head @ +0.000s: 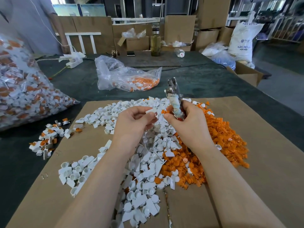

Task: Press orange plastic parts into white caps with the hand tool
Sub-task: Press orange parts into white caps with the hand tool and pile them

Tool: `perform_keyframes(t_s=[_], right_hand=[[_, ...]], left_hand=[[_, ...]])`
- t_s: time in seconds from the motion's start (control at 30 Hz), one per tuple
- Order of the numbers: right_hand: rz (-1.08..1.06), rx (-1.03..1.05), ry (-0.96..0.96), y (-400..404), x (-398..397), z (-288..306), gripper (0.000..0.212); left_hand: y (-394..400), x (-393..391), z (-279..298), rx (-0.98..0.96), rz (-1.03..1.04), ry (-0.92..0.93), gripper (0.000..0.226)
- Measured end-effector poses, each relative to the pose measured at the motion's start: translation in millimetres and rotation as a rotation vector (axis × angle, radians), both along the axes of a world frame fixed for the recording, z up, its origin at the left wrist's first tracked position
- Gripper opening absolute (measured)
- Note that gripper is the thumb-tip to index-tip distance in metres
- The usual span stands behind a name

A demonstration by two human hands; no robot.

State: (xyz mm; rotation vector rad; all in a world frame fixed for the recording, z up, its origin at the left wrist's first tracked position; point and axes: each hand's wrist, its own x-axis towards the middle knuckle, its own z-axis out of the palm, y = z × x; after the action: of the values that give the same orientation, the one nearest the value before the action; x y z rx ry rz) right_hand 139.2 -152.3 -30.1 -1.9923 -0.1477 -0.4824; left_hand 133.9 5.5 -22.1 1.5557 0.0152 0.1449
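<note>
White caps (105, 116) heaped beside orange plastic parts (222, 142), brown cardboard sheet (263, 162) laid over dark green table cover (205, 78), clear bag (125, 76) filled with orange and white, silver hand tool (173, 89) wrapped in whitish cloth

Warehouse bg: stacked cardboard boxes (180, 28), dark table (189, 76).

One head-worn wide-angle view looks forward and down from close above the cardboard sheet (263, 145); the forearms enter from the bottom edge; stacked boxes (179, 28) stand far behind.
</note>
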Motion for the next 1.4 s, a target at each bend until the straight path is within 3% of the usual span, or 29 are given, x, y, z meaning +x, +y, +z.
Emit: perform_keyframes(t_s=[0.13, 0.27, 0.87, 1.4], right_hand=[[0.030, 0.016, -0.033, 2.3, -1.3, 0.4, 0.013], [0.061, 0.031, -0.037, 4.5, -2.2, 1.0, 0.016], [-0.081, -0.045, -0.176, 12.9, -7.1, 0.7, 0.014], [-0.022, -0.101, -0.161, 11.4, -4.2, -0.5, 0.015]], left_hand=[[-1.9, -0.9, -1.5, 0.082, 0.075, -0.033, 0.009], [-3.1, -1.2, 2.2, 0.035, 0.119, -0.037, 0.009], [-13.3, -7.6, 9.6, -0.001, 0.078, -0.024, 0.013], [-14.8, -7.9, 8.6, 0.201, 0.110, -0.067, 0.010]])
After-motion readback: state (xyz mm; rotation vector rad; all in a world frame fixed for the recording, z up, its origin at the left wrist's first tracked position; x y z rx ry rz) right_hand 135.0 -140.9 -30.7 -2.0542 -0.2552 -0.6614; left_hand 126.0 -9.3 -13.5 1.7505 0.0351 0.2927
